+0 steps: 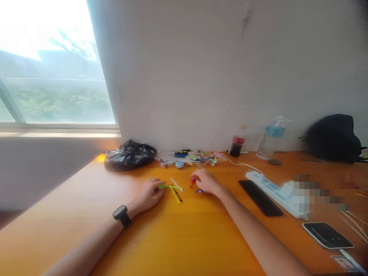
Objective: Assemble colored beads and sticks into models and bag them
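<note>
My left hand [153, 190], with a dark smartwatch [122, 215] on its wrist, is closed low over the table around the end of a thin green plastic stick [174, 187]. Something small and dark shows at its fingers. Just beyond lie a white stick [176, 183], a yellow stick [176, 197] and a black stick [178, 196], close together and partly crossing. My right hand [206, 181] pinches a small red plastic piece [193, 179] over the tabletop. A blue piece [198, 191] lies beneath that hand, partly hidden.
Along the wall sit a black plastic bag [130, 155], a pile of small colourful parts [198, 157], a cola bottle [237, 146], a water bottle [267, 142] and a black bag [333, 138]. On the right are a black slab [260, 197], a power strip [276, 193] and a phone [327, 235].
</note>
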{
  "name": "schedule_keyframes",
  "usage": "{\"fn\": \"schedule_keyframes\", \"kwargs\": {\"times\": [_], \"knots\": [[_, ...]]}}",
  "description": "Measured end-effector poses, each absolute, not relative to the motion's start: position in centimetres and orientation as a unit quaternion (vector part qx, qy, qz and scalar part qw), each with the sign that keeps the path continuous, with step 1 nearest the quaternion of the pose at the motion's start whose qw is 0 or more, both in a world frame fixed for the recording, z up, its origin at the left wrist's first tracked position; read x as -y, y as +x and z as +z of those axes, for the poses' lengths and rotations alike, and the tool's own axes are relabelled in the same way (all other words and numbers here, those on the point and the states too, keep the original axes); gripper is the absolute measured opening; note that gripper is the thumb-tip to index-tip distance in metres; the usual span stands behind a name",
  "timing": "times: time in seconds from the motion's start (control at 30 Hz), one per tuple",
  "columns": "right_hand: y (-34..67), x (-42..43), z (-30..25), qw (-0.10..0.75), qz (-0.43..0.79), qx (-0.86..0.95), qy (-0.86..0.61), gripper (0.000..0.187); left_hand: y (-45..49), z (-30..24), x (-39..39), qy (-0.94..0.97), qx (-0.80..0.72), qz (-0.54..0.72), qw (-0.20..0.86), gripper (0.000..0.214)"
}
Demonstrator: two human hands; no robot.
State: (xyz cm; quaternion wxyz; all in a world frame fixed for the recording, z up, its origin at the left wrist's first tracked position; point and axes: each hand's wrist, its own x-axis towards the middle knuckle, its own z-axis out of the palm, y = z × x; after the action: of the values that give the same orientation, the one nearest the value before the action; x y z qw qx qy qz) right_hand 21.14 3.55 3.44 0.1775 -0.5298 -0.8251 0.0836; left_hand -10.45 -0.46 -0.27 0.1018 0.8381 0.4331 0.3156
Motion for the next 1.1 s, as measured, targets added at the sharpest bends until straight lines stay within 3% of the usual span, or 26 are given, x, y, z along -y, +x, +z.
{"fn": "schedule_keyframes", "kwargs": {"times": [0.23, 0.5, 0.83, 1.0, 1.1], "knots": [[20.8, -3.4, 3.3, 0.187, 0.084, 0.825, -0.526, 0.013, -10.6, -0.9, 0.0, 0.803, -0.476, 0.338, 0.120, 0.024], [20.0, -3.3, 3.6, 0.262, 0.119, 0.807, -0.516, 0.018, -10.6, -1.0, -0.3, 0.801, -0.482, 0.341, 0.099, 0.029], [17.6, -2.2, 3.5, 0.420, 0.397, 0.718, -0.388, 0.021, -10.2, -0.6, 0.6, 0.795, -0.468, 0.380, 0.071, 0.039], [15.6, -0.1, 3.8, 0.378, 0.580, 0.641, -0.331, 0.042, -8.6, 0.5, 2.3, 0.817, -0.390, 0.418, 0.068, 0.037], [14.4, 1.0, 3.5, 0.340, 0.628, 0.635, -0.296, 0.045, -8.0, 0.8, 3.1, 0.832, -0.358, 0.417, 0.073, 0.030]]}}
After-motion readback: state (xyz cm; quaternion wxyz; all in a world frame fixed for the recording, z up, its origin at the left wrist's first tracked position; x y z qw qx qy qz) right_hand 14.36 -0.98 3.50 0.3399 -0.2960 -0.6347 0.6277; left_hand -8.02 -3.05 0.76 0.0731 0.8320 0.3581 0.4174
